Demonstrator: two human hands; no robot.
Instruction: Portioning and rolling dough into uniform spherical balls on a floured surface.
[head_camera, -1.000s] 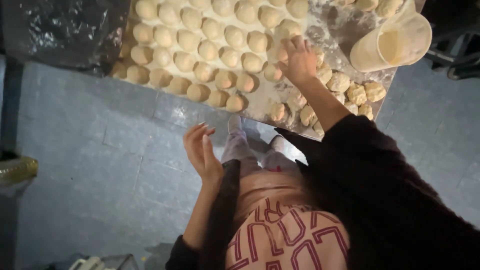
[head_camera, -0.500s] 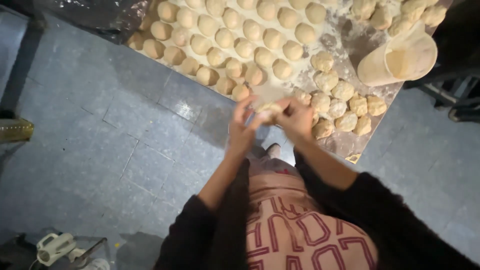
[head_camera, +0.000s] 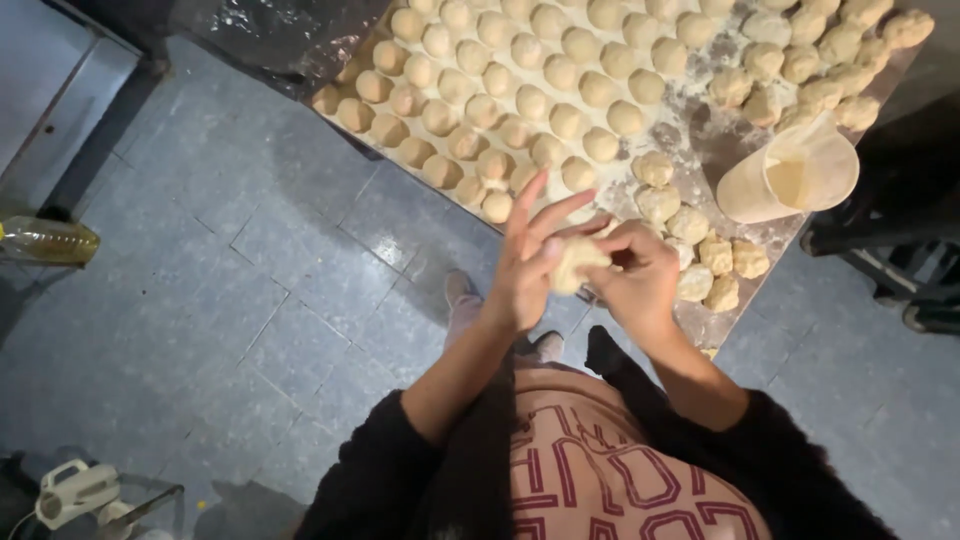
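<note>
Left hand: the left hand (head_camera: 525, 262) is raised above the near edge of the table (head_camera: 690, 150), palm turned toward the other hand, its fingers (head_camera: 530, 205) stretched almost straight and spread, pressing against the side of a dough piece (head_camera: 574, 262).
Right hand: the right hand (head_camera: 640, 275) is curled, its fingers bent round the dough piece from the other side, so the lump is squeezed between both hands.
Dough piece: pale, roughly round, held in the air just off the table's near edge, above the floor (head_camera: 180, 300).
Smooth dough balls: rows of rounded dough balls (head_camera: 520, 90) lie close together across the left and middle of the floured table, reaching its left corner.
Rough dough pieces: lumpy, unshaped pieces (head_camera: 715, 255) sit near the near edge just beside the right hand; more of them (head_camera: 820, 60) are heaped toward the far right corner.
Plastic jug: a translucent jug (head_camera: 790, 180) with pale contents stands on the table near its right edge, between the two groups of rough pieces.
Floor: grey tiles; a bottle of yellow liquid (head_camera: 50, 240) lies at the left, well apart from the table.
Clothing: dark sleeves (head_camera: 380, 480) pushed up the forearms.
</note>
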